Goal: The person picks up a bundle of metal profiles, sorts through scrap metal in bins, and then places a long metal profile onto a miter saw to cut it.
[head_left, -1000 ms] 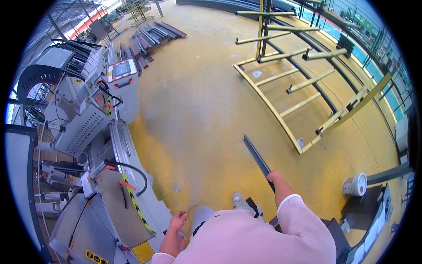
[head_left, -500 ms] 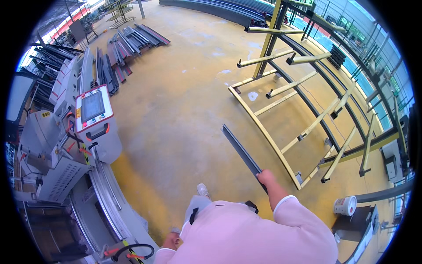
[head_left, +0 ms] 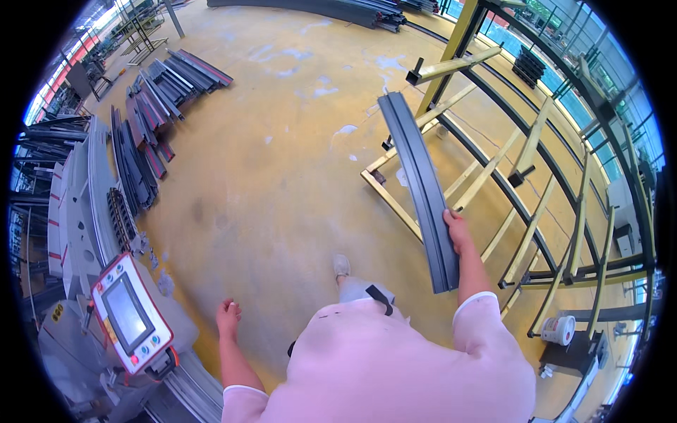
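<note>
My right hand [head_left: 457,224] is closed round the edge of a long dark grey metal profile [head_left: 417,176], gripping it in its nearer half. The profile has lengthwise grooves and slants away from me, its far end up in front of the yellow rack [head_left: 451,65]. It overlaps the rack's base in view; whether they touch, I cannot tell. My left hand [head_left: 228,311] hangs in the air at my left side with its fingers curled in, and nothing shows in it. A machine control panel [head_left: 132,312] is the thing nearest to that hand.
Yellow rack arms with black end stops stick out on the right. More grey profiles [head_left: 173,83] lie on the floor at the far left, beside a long machine bed [head_left: 106,183]. A white bucket [head_left: 558,329] stands at the right, near a dark box-shaped stand [head_left: 575,359].
The profile has swung up and turned its broad grooved face into view. My left hand has come forward from beside my body. I have moved forward, and the control panel now sits lower at left.
</note>
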{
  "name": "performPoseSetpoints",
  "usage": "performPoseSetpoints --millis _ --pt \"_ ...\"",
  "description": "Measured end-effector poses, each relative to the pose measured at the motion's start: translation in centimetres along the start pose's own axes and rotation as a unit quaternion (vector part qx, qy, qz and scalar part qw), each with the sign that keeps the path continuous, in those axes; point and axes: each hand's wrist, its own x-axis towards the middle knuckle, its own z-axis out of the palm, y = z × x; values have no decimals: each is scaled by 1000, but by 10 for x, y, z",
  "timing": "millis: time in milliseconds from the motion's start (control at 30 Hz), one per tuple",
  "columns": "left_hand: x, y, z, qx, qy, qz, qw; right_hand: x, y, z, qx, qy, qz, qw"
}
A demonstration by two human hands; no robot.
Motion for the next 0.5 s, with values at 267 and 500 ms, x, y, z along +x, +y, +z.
performPoseSetpoints --millis 267,500 --pt "120 2 30 24 4 -263 965 227 -71 -9 -231 93 203 947" --pt "305 89 83 56 -44 -399 914 329 -155 91 -265 166 140 939"
